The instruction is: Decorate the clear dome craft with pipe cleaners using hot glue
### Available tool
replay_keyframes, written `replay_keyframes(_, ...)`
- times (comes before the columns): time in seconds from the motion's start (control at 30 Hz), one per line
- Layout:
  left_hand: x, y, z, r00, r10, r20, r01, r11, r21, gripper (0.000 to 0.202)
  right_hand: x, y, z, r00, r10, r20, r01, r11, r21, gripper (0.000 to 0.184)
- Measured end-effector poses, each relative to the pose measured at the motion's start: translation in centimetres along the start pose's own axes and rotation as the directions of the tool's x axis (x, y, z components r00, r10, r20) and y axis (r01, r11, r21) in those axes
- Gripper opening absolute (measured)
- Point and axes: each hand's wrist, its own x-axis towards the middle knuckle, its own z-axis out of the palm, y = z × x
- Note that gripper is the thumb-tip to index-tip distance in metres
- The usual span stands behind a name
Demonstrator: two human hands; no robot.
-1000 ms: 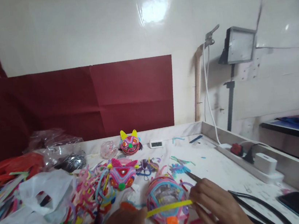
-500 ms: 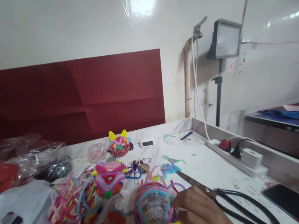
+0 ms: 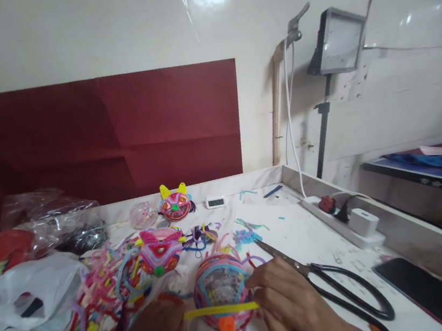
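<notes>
A yellow pipe cleaner (image 3: 220, 310) is stretched level between my two hands. My left hand (image 3: 155, 329) pinches its left end, and my right hand (image 3: 291, 300) pinches the other. Just behind the strip sits a round clear ball (image 3: 224, 285) wrapped in pink, blue and purple pipe cleaners, with an orange piece at its lower front. My right fingers are close to the ball's right side; I cannot tell if they touch it. Left of it lies a pink decorated mask-like piece (image 3: 160, 252) with a green nose.
Large black-handled scissors (image 3: 312, 270) and a phone (image 3: 433, 289) lie to the right, near a power strip (image 3: 346, 225). Loose pipe cleaners (image 3: 101, 281) and a white plastic bag (image 3: 31, 304) cover the left. A finished-looking eared ball (image 3: 175, 204) and a small digital display (image 3: 215, 202) stand behind.
The whole view has tilted down a little, so the table things sit higher. Both hands still hold the yellow pipe cleaner, and more of the ball's lower front shows.
</notes>
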Motion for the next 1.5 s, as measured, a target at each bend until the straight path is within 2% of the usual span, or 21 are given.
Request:
replay_keyframes(0.03, -0.3, -0.2, 0.4, 0.999, -0.022, -0.025, 0.022, 1.000, -0.008, 0.019, -0.1, 0.0, 0.0, 1.000, 0.012, 0.004, -0.012, 1.000, 0.018, 0.019)
replay_keyframes(0.07, -0.5, -0.3, 0.8, 0.998, -0.055, -0.002, 0.055, 0.998, -0.009, 0.020, -0.1, 0.0, 0.0, 1.000, 0.021, -0.002, -0.021, 0.999, 0.034, 0.018)
replay_keyframes(0.17, -0.8, -0.5, 1.8, 0.999, -0.021, -0.045, 0.021, 1.000, -0.016, 0.021, -0.3, 0.2, 0.1, 0.998, 0.057, -0.027, -0.056, 0.997, 0.057, 0.018)
replay_keyframes(0.23, -0.6, -0.4, 2.0, 0.997, -0.032, -0.071, 0.031, 0.999, -0.014, 0.020, -0.3, 0.5, 0.1, 0.996, 0.080, -0.042, -0.078, 0.995, 0.056, 0.017)
replay_keyframes(0.37, 0.6, 0.0, 1.9, 0.999, -0.025, -0.048, 0.023, 0.998, -0.052, 0.022, -0.3, 1.0, 0.0, 0.987, 0.152, -0.054, -0.150, 0.988, 0.039, 0.017)
replay_keyframes(0.47, 1.7, 0.3, 1.8, 0.999, -0.016, -0.050, 0.013, 0.999, -0.052, 0.022, -0.4, 1.4, 0.1, 0.964, 0.259, -0.064, -0.253, 0.964, 0.081, 0.019)
replay_keyframes(0.63, 3.2, 0.6, 1.3, 1.000, -0.019, 0.018, 0.020, 0.997, -0.075, 0.029, -0.2, 1.9, 0.2, 0.911, 0.407, -0.071, -0.395, 0.909, 0.132, 0.015)
replay_keyframes(0.77, 3.5, 0.3, 1.1, 0.999, 0.038, -0.001, -0.038, 0.998, -0.049, 0.030, 0.3, 2.2, 0.5, 0.872, 0.489, -0.039, -0.477, 0.864, 0.161, 0.015)
replay_keyframes(1.03, 3.1, -0.7, 1.7, 1.000, 0.022, 0.017, -0.022, 1.000, -0.007, 0.028, 0.6, 2.1, 0.8, 0.860, 0.506, 0.071, -0.511, 0.846, 0.151, 0.020)
replay_keyframes(1.23, 3.5, -0.4, 1.4, 0.998, 0.045, 0.050, -0.048, 0.998, 0.045, 0.032, 0.4, 2.2, 1.1, 0.842, 0.531, 0.091, -0.539, 0.828, 0.153, 0.019)
replay_keyframes(1.5, 4.2, -0.1, 1.0, 0.999, 0.016, 0.029, -0.015, 1.000, -0.014, 0.030, 0.2, 2.3, 1.0, 0.820, 0.561, 0.113, -0.573, 0.803, 0.168, 0.019)
